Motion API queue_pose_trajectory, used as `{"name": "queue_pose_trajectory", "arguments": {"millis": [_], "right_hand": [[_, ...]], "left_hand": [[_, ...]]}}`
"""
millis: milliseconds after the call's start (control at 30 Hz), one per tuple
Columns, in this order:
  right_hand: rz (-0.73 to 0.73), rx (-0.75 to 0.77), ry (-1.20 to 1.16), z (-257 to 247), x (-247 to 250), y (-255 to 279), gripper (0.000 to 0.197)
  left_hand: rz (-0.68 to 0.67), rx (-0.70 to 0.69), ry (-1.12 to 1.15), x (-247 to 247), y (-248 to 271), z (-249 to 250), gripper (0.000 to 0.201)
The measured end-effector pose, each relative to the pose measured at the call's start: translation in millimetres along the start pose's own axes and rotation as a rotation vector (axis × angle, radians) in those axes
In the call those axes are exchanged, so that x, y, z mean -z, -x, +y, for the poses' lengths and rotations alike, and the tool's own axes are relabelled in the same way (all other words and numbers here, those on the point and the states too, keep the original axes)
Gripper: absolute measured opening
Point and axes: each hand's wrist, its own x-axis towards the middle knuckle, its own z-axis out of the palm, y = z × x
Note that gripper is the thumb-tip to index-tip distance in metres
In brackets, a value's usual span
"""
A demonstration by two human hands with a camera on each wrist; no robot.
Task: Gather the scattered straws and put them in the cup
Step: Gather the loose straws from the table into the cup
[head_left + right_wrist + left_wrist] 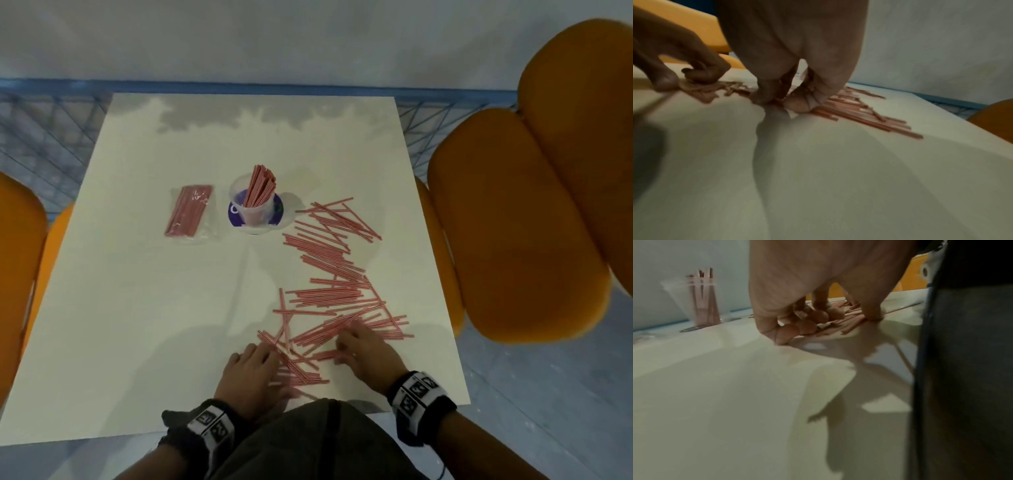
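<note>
Many thin red-and-white straws (329, 270) lie scattered over the right half of the white table (137, 308), from beside the cup to the near edge. A clear plastic cup (251, 209) stands mid-table on a purple disc and holds a bundle of straws; it also shows in the left wrist view as the cup (674, 295). My left hand (260, 356) is at the near end of the pile, fingers curled down onto straws (846, 321). My right hand (346, 346) lies just to its right, thumb and fingers pinching straws (859, 110) against the table.
A clear packet of straws (190, 212) lies left of the cup. Orange chairs stand at the right (513, 222) and left (17, 274) of the table. Blue wire fencing (41, 137) runs behind. My dark-trousered knee (308, 442) overlaps the near table edge.
</note>
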Motion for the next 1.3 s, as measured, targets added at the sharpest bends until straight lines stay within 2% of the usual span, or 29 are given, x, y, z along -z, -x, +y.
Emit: {"name": "queue_pose_trajectory", "arguments": {"millis": [100,167,267,333,400,467,533,600,700,767,867,900,1000,1067,1100,1133,1167,1200,1300], "right_hand": [[0.106,0.016,-0.005,5.0,14.1,1.2,0.012],[0.149,0.046,0.06,14.0,25.1,14.3,0.023],[0.003,0.007,0.155,24.7,27.7,35.5,0.06],[-0.074,-0.029,0.155,24.2,16.6,40.0,0.072],[-0.038,-0.016,0.122,18.2,2.1,32.8,0.066],[0.058,0.002,0.092,12.0,-7.2,18.9,0.05],[0.147,0.023,0.075,7.3,-7.6,5.7,0.03],[0.178,0.034,0.096,4.5,-3.3,-4.2,0.016],[0.226,0.051,0.11,5.7,9.0,-16.1,0.019],[0.222,0.013,0.116,5.9,19.8,-26.2,0.034],[0.019,-0.058,0.224,2.0,34.1,-44.4,0.076],[-0.024,-0.048,0.261,-0.9,37.7,-49.1,0.08],[-0.038,0.013,0.357,-8.0,42.9,-58.1,0.071],[-0.067,0.008,0.381,-13.2,46.9,-62.2,0.076],[-0.104,0.004,0.382,-15.5,48.9,-64.5,0.084],[-0.163,0.01,0.393,-17.3,51.1,-65.9,0.094],[-0.22,0.031,0.424,-18.7,52.6,-65.9,0.102],[-0.25,0.066,0.463,-18.2,52.0,-64.9,0.106],[-0.217,0.15,0.482,-11.1,42.5,-60.7,0.092]], "left_hand": [[-0.002,0.048,0.08,6.5,-22.2,6.9,0.05],[0.016,0.06,0.093,15.9,-33.8,12.8,0.051],[0.115,0.122,0.15,34.2,-45.1,15.5,0.05],[0.212,0.274,0.255,46.6,-61.3,10.3,0.045],[0.273,0.487,0.354,57.7,-84.9,4.5,0.051],[0.186,0.604,0.381,61.2,-105.3,2.4,0.058],[0.123,0.577,0.353,57.4,-115.9,5.1,0.05],[0.144,0.526,0.394,55.2,-118.4,6.5,0.032],[0.149,0.46,0.404,51.9,-116.9,4.1,0.009],[0.124,0.366,0.353,48.8,-113.7,1.7,0.003],[0.091,0.249,0.258,46.0,-107.2,-1.8,0.009],[0.078,0.227,0.225,46.6,-104.0,-2.6,0.011],[0.052,0.209,0.166,53.5,-89.1,-4.0,0.026],[-0.013,0.195,0.13,55.6,-75.6,-5.8,0.063],[-0.066,0.175,0.103,55.4,-68.8,-6.6,0.086],[-0.111,0.149,0.068,52.8,-63.7,-7.3,0.098],[-0.127,0.114,0.042,47.9,-60.4,-7.8,0.095],[-0.114,0.083,0.037,41.2,-58.7,-7.8,0.083],[0.009,0.086,0.096,29.3,-61.3,-4.3,0.049]]}}
